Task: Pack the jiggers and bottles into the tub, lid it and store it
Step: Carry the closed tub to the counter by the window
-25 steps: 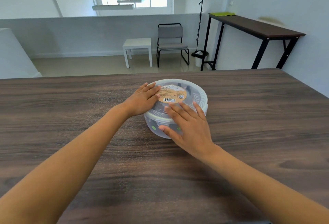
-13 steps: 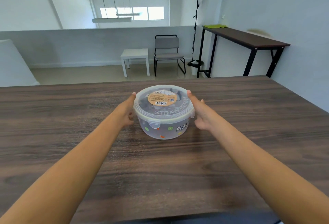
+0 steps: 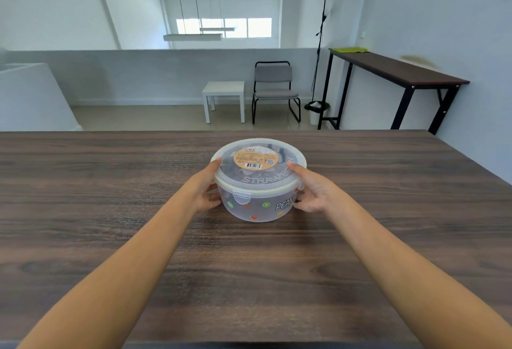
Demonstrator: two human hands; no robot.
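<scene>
Wooden table (image 3: 110, 182), upright lidded tub (image 3: 257, 204) between hands

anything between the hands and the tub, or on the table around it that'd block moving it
Nothing visible. The left hand and right hand already grip the lidded tub at its sides, and the table around it shows no obstacle. Where it gets stored isn't shown.

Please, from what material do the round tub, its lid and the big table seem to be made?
Tub: apparently translucent plastic, smooth; dark contents and printed fruit dots show through its wall.
Lid: likely the same frosted plastic, with raised letters, a front clip and a paper label.
Table: dark wood grain, matte; whether it is solid wood or laminate cannot be told.
</scene>
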